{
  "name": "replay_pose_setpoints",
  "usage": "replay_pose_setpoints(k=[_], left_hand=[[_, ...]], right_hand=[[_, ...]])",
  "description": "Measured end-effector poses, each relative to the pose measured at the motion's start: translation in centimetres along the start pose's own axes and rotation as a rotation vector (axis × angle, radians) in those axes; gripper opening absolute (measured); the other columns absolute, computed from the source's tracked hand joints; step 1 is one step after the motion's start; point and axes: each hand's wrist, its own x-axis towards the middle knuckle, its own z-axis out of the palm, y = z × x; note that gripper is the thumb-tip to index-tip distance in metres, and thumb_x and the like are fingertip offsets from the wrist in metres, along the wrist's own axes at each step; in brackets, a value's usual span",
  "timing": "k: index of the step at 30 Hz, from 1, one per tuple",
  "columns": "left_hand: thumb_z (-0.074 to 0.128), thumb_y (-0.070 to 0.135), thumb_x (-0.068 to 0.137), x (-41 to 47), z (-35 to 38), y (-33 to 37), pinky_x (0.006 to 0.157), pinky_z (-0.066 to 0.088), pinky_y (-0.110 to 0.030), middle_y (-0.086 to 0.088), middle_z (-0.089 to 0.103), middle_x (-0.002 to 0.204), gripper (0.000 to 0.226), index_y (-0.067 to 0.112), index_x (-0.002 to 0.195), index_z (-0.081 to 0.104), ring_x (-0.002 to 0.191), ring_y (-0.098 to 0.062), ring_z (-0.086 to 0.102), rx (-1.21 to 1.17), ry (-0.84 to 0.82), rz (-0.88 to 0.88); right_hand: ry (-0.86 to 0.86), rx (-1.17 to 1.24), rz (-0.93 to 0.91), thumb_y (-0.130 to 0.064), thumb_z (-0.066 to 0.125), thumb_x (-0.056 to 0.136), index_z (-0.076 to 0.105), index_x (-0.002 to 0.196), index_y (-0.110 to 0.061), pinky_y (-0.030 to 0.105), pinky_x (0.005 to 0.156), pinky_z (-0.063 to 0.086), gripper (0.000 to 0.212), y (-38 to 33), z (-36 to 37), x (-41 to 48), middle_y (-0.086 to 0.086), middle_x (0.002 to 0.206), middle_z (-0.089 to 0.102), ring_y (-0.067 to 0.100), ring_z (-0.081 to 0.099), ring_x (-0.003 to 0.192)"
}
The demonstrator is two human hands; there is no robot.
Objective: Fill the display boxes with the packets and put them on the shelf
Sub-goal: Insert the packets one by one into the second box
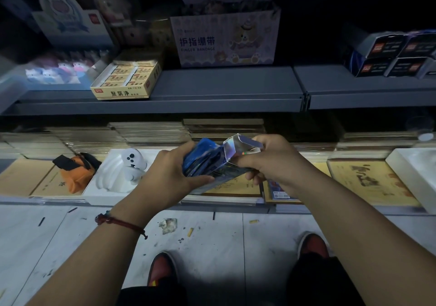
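My left hand (169, 172) grips a bundle of shiny blue packets (203, 161) in front of me, above the lower shelf. My right hand (266, 159) holds a small silvery holographic display box (238, 148) tilted on its side, its open end against the packets. The packets' far ends seem to sit inside the box mouth. Both hands meet at the middle of the view. The grey upper shelf (224, 86) runs across behind them.
On the upper shelf stand a yellow eraser box (125, 81), a Finger Bandage carton (224, 39) and dark boxes (391, 55) at right. The lower shelf holds notebooks (368, 180), an orange pouch (75, 171) and a white controller stand (122, 168). Litter lies on the floor.
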Motion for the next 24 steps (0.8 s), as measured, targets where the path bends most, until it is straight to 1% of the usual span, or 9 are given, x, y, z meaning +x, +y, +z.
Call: replay_pose_setpoints(k=[2, 4, 7, 9, 12, 15, 18, 22, 24], left_hand=[[0.087, 0.038, 0.073, -0.03, -0.04, -0.02, 0.077, 0.058, -0.022, 0.017, 0.069, 0.098, 0.053, 0.032, 0.118, 0.060, 0.088, -0.001, 0.066, -0.005, 0.004, 0.003], [0.087, 0.037, 0.073, -0.05, -0.12, 0.07, 0.075, 0.056, -0.016, 0.022, 0.066, 0.095, 0.051, 0.036, 0.116, 0.058, 0.089, 0.002, 0.065, -0.014, 0.002, 0.004], [0.086, 0.036, 0.074, -0.06, -0.17, 0.24, 0.069, 0.052, -0.008, 0.024, 0.063, 0.093, 0.052, 0.038, 0.116, 0.056, 0.088, 0.005, 0.064, -0.032, 0.004, -0.005], [0.086, 0.037, 0.073, -0.04, -0.18, 0.21, 0.067, 0.051, -0.007, 0.024, 0.063, 0.093, 0.052, 0.037, 0.116, 0.056, 0.087, 0.005, 0.064, -0.044, 0.013, -0.009], [0.087, 0.037, 0.073, -0.05, -0.19, 0.23, 0.067, 0.051, -0.007, 0.024, 0.064, 0.093, 0.049, 0.041, 0.110, 0.056, 0.087, 0.008, 0.063, -0.069, 0.024, -0.008], [0.088, 0.034, 0.072, -0.03, -0.22, 0.46, 0.067, 0.048, -0.004, 0.026, 0.063, 0.090, 0.048, 0.050, 0.099, 0.052, 0.087, 0.014, 0.060, -0.101, 0.036, 0.004], [0.088, 0.034, 0.073, -0.01, -0.28, 0.50, 0.066, 0.049, -0.003, 0.027, 0.064, 0.093, 0.048, 0.052, 0.097, 0.051, 0.089, 0.015, 0.061, -0.114, 0.040, 0.001], [0.087, 0.033, 0.073, 0.01, -0.36, 0.36, 0.065, 0.048, -0.003, 0.028, 0.063, 0.094, 0.046, 0.052, 0.096, 0.052, 0.088, 0.016, 0.061, -0.135, 0.042, -0.010], [0.088, 0.031, 0.073, 0.05, -0.39, 0.32, 0.064, 0.047, -0.003, 0.028, 0.064, 0.091, 0.046, 0.051, 0.095, 0.052, 0.085, 0.017, 0.061, -0.149, 0.049, -0.015]], right_hand=[[0.015, -0.018, -0.017, -0.008, 0.078, 0.086, 0.066, 0.104, -0.013, 0.025, 0.048, 0.051, 0.023, 0.11, 0.05, 0.07, 0.017, 0.087, 0.070, 0.015, 0.062, 0.057], [0.040, -0.025, -0.039, -0.003, 0.074, 0.087, 0.066, 0.099, -0.015, 0.024, 0.047, 0.052, 0.020, 0.12, 0.05, 0.10, 0.017, 0.084, 0.070, 0.015, 0.062, 0.056], [0.060, -0.006, -0.057, 0.002, 0.071, 0.088, 0.067, 0.105, -0.008, 0.025, 0.047, 0.051, 0.021, 0.17, 0.00, 0.15, 0.024, 0.084, 0.071, 0.017, 0.062, 0.054], [0.066, 0.013, -0.064, 0.003, 0.070, 0.088, 0.067, 0.108, -0.003, 0.025, 0.047, 0.051, 0.022, 0.22, 0.04, 0.18, 0.030, 0.089, 0.071, 0.018, 0.062, 0.053], [0.084, 0.022, -0.082, 0.005, 0.069, 0.087, 0.066, 0.107, -0.001, 0.026, 0.047, 0.051, 0.021, 0.34, 0.10, 0.35, 0.033, 0.089, 0.071, 0.021, 0.063, 0.053], [0.110, 0.043, -0.099, 0.005, 0.070, 0.087, 0.067, 0.102, -0.003, 0.029, 0.049, 0.052, 0.017, 0.45, 0.16, 0.55, 0.032, 0.087, 0.071, 0.023, 0.063, 0.054], [0.129, 0.060, -0.104, 0.004, 0.071, 0.086, 0.068, 0.101, -0.003, 0.030, 0.049, 0.053, 0.017, 0.57, 0.21, 0.74, 0.030, 0.087, 0.072, 0.020, 0.063, 0.053], [0.097, 0.127, -0.088, -0.001, 0.075, 0.086, 0.068, 0.103, -0.005, 0.025, 0.048, 0.052, 0.018, 0.40, 0.15, 0.57, 0.025, 0.088, 0.073, 0.015, 0.062, 0.054], [0.088, 0.169, -0.090, -0.002, 0.079, 0.084, 0.070, 0.099, -0.006, 0.022, 0.047, 0.051, 0.019, 0.25, 0.06, 0.44, 0.017, 0.078, 0.071, 0.012, 0.059, 0.052]])
